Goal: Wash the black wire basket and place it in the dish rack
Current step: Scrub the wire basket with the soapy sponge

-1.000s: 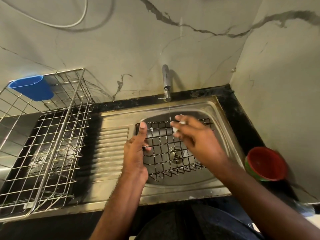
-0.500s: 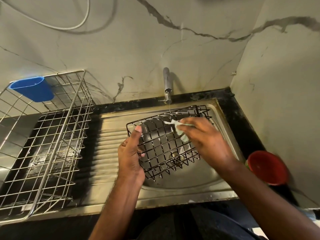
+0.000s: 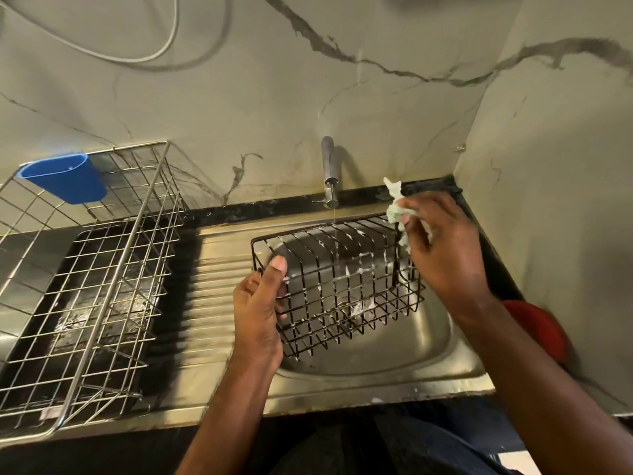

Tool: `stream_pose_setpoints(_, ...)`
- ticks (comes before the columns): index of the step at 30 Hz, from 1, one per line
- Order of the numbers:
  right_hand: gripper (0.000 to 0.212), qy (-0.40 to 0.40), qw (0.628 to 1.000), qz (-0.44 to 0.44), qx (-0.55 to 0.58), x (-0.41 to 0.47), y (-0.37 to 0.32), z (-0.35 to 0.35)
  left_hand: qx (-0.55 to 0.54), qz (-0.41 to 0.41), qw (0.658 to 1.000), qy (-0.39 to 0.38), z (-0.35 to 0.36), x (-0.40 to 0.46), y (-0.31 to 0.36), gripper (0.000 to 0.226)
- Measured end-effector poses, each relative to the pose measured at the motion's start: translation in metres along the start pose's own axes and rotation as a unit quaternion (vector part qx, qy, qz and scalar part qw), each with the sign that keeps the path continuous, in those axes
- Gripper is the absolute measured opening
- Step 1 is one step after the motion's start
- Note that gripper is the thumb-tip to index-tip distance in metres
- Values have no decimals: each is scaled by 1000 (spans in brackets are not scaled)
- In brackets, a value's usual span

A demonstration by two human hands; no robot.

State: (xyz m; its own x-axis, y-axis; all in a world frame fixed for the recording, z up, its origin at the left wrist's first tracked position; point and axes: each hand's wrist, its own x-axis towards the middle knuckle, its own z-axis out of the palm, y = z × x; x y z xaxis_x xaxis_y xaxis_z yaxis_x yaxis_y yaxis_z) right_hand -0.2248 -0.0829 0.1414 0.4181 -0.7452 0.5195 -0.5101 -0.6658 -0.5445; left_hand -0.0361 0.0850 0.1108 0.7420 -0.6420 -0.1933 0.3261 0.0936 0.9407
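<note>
Steel dish rack [image 3: 85,286] at frame left. Black wire basket [image 3: 337,286] tilted over the sink [image 3: 376,365], centre frame, under thin tap [image 3: 329,173] stream, left hand [image 3: 257,313] grip clamping its corner. Right hand [image 3: 445,248] grip pinching a soapy cloth [image 3: 394,207].

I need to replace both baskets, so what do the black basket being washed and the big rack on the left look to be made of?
The black wire basket looks like coated or painted metal wire: thin, rigid, matte rods. The large silver wire dish rack looks like bare stainless or chromed steel, with bright reflective rods. Neither is certain from looks alone.
</note>
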Motion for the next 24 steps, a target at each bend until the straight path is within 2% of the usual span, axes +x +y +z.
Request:
stream_pose_setpoints(3,20,-90,995,43,-8,8,4,-6,-13,32,999,-11,2,-4,3,68)
stream_pose_setpoints(7,17,-216,976,18,-9,9,0,-10,6,90,996,-10,8,-7,3,86)
stream_pose_setpoints(8,18,-213,977,20,-7,6,-3,-9,9,100,995,-8,10,-9,3,85)
stream_pose_setpoints(12,27,-115,992,43,-22,-13,-29,-8,23,122,992,28,14,-11,7,57)
stream_pose_setpoints(14,30,-115,993,38,-16,-21,-42,-9,24,126,991,36,15,-11,7,50)
stream_pose_setpoints(18,37,-169,984,-8,55,-30,-56,-2,5,111,993,36,13,-11,5,55)
stream_pose_setpoints(21,41,-147,986,-24,78,-22,-39,-2,0,98,994,54,10,-9,7,55)
stream_pose_setpoints(24,36,-117,993,7,26,-4,-9,-9,-1,102,994,45,7,-8,6,54)
